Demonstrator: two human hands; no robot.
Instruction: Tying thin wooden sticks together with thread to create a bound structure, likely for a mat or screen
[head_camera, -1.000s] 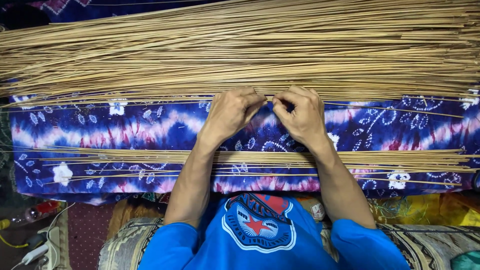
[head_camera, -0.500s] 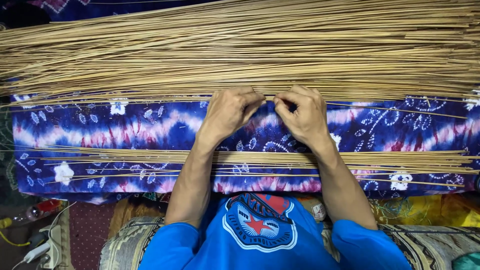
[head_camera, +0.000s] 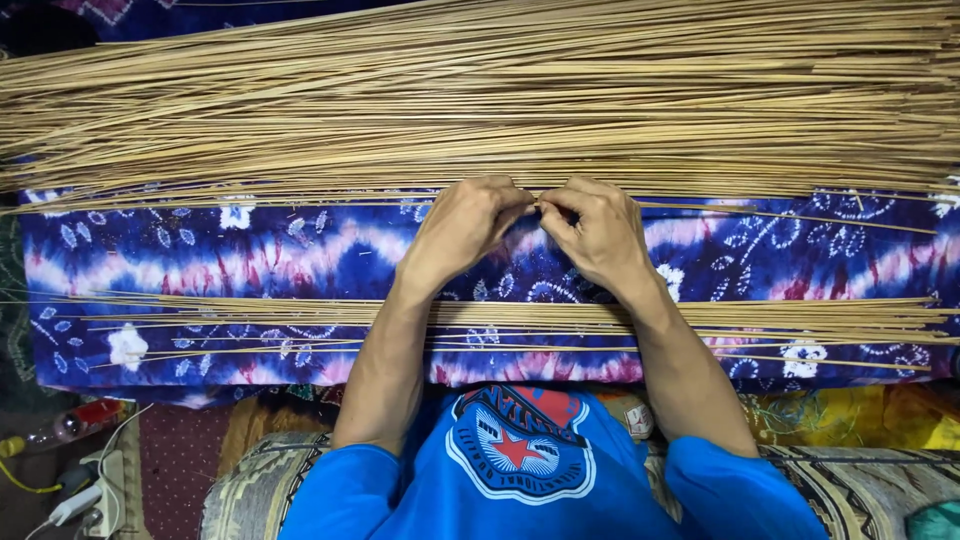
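My left hand (head_camera: 462, 228) and my right hand (head_camera: 596, 230) meet at the near edge of a big pile of thin tan sticks (head_camera: 480, 100). Both hands pinch one thin stick (head_camera: 760, 211) between thumb and fingers, fingertips almost touching each other. The sticks lie lengthwise, left to right, across a blue, pink and white patterned cloth (head_camera: 250, 250). A smaller band of sorted sticks (head_camera: 250, 308) lies nearer to me, under my forearms. My blue sleeves and shirt fill the bottom of the view.
A patterned cushion (head_camera: 240, 480) sits below the cloth at my lap. At the lower left lie a white plug with cables (head_camera: 75, 500) and a small bottle (head_camera: 70, 425). Yellow fabric (head_camera: 880, 415) shows at the lower right.
My hands have drawn a little closer together at the pile's edge. Nothing else has moved.
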